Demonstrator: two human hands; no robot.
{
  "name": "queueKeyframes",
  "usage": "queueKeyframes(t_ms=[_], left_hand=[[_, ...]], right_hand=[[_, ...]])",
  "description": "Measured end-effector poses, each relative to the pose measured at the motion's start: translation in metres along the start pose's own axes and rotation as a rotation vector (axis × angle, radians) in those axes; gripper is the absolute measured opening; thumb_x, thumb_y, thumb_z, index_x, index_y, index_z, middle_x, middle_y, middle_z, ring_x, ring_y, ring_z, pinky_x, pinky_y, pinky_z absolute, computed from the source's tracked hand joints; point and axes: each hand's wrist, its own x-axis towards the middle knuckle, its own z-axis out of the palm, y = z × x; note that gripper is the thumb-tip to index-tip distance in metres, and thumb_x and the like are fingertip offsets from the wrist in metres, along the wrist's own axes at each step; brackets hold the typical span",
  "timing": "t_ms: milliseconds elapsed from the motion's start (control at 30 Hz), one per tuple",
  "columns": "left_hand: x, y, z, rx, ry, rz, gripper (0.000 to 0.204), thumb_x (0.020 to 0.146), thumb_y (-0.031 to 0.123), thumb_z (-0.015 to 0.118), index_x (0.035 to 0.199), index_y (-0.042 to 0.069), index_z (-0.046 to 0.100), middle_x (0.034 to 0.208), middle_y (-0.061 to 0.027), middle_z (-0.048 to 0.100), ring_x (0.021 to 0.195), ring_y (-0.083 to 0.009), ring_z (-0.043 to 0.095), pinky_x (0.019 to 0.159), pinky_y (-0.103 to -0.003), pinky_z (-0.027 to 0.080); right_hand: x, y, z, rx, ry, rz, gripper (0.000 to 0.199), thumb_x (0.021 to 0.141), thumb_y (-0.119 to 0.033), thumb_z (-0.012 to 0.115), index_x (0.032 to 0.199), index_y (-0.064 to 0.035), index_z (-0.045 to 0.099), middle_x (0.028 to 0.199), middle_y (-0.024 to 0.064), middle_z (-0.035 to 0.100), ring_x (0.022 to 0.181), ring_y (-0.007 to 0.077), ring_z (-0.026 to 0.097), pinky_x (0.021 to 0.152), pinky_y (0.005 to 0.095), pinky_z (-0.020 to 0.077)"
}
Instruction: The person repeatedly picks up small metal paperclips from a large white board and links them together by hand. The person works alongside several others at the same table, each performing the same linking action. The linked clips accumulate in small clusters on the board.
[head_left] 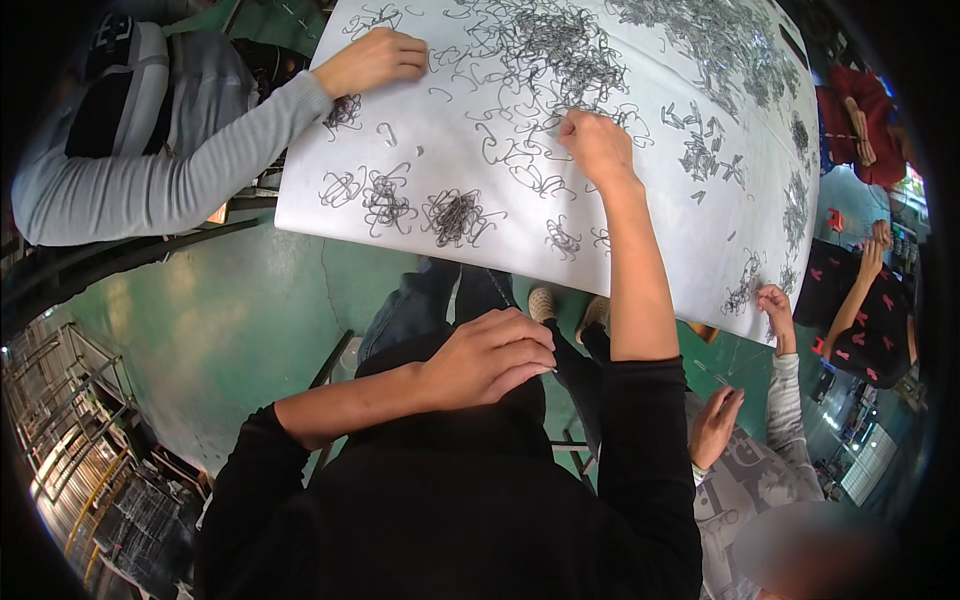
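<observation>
From where I watch, I have two hands in play. My right hand (597, 148) is over the middle of the white surface (300, 215), its fingers bent down among the loose wire hooks (525, 160); I cannot tell whether it grips one. My left hand (485, 360) is off the near edge, above the lap, fingers curled and drawn together; I cannot tell whether anything sits between them.

The hooks lie thickest at the far middle, in a tangle too dense for me to count. Along the near edge, left of my right forearm, I count four small heaps: a sparse heap (341, 188) at the left, a fuller heap (387, 202) beside it, a dense dark heap (455, 217) next, and a small heap (563, 239) farther right. A few more hooks show right against the forearm, partly hidden. One single hook (387, 134) lies apart, beyond the two left heaps.

At the far right I see a broad spread of short metal pieces (725, 55), also beyond counting, with one smaller cluster (703, 152) on its near side.

At the left, one co-worker's hand (375, 60) in a grey sleeve rests over the surface. At the near right, I count two hands of another co-worker: one hand (776, 303) at the edge by a small heap, and one hand (714, 427) below it, off the surface.
</observation>
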Motion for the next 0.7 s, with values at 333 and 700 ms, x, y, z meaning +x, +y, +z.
queueKeyframes(t_ms=[333, 700], left_hand=[[-0.004, -0.001, 0.001, -0.018, 0.023, -0.009, 0.009, 0.082, 0.010, 0.069, 0.089, 0.007, 0.065, 0.098, -0.0029, 0.061, 0.088, -0.0218, 0.060, 0.077, -0.034, 0.049], [-0.004, -0.003, -0.001, -0.028, 0.004, 0.009, 0.014, 0.078, 0.006, 0.071, 0.091, 0.007, 0.065, 0.098, -0.0033, 0.062, 0.089, -0.0215, 0.061, 0.078, -0.035, 0.051]], right_hand=[[0.000, 0.018, 0.026, 0.810, 0.207, 0.184, 0.010, 0.083, -0.015, 0.070, 0.090, -0.0075, 0.071, 0.081, 0.0045, 0.070, 0.072, 0.0144, 0.063, 0.067, 0.0318, 0.0492], [-0.063, 0.039, 0.013, 1.050, -0.172, 0.415, 0.011, 0.079, -0.009, 0.072, 0.088, -0.0034, 0.070, 0.078, 0.0017, 0.068, 0.063, 0.0070, 0.056, 0.056, 0.0219, 0.0409]])
